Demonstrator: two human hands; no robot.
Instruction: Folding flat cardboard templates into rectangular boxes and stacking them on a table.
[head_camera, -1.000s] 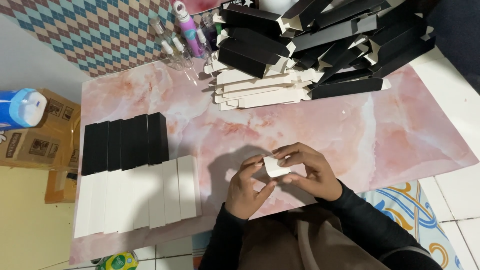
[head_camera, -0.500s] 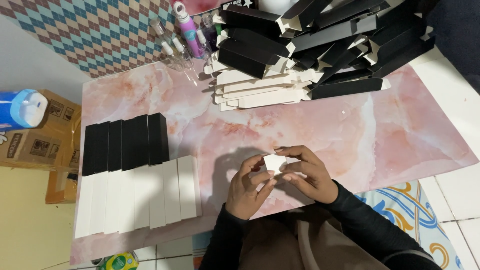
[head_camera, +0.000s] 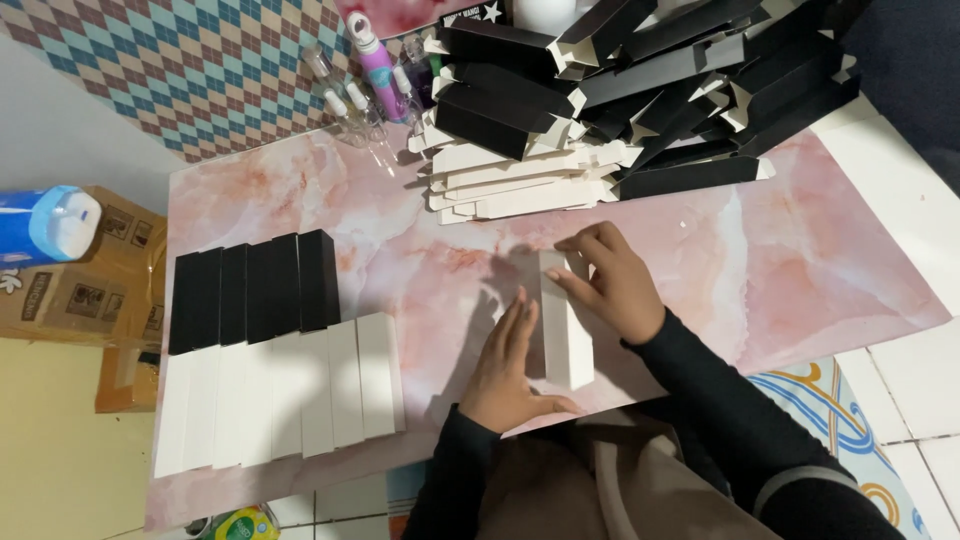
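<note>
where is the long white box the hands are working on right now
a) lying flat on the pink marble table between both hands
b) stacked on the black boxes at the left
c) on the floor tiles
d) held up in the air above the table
a: the long white box lies flat on the pink marble table, with the left hand flat beside it and the right hand touching its far end.

White box (head_camera: 566, 330) (pink-marbled table (head_camera: 800, 270))
</note>
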